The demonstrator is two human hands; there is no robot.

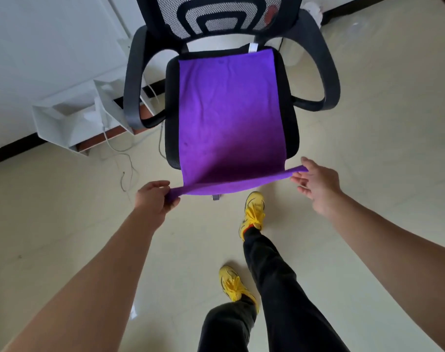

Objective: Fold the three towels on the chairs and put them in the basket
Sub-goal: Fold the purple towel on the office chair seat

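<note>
A purple towel point(229, 118) lies spread flat over the seat of a black office chair point(295, 138), its far edge at the backrest and its near edge hanging past the seat front. My left hand point(154, 199) pinches the near left corner of the towel. My right hand point(315, 182) holds the near right corner between thumb and fingers, the other fingers spread. The near edge is stretched between both hands, lifted off the seat. No basket and no other towels are in view.
The chair has black armrests point(132, 92) on both sides and a mesh backrest point(216, 19). A white shelf unit point(71, 118) and loose cables point(122, 158) sit at the left by the wall. My legs and yellow shoes point(253, 212) stand on the pale tiled floor.
</note>
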